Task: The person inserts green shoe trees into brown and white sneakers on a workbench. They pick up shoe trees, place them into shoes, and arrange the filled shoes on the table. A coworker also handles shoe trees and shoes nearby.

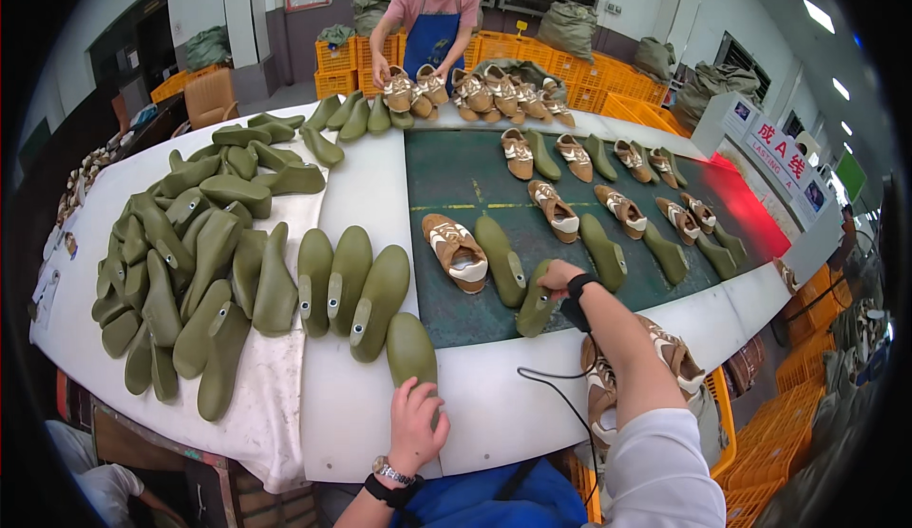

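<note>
At the table's near edge my left hand (416,425) is closed on the lower end of a green shoe last (411,343), whose rounded toe points away from me. My right hand (562,279) reaches out over the dark green belt (456,167) and grips the upper end of another green last (536,313). Just left of that one lie a further last (500,260) and a brown-and-white sneaker (454,251). Three lasts stand in a row on the white tabletop left of the belt, the middle one (350,279) nearly touching its neighbours.
A big heap of green lasts (204,234) covers a white cloth (271,424) on the left. Sneakers and lasts alternate in rows along the belt. Across the table a person in a blue apron (432,42) handles sneakers (410,91). By my right forearm are more sneakers (670,349) and orange crates (727,414).
</note>
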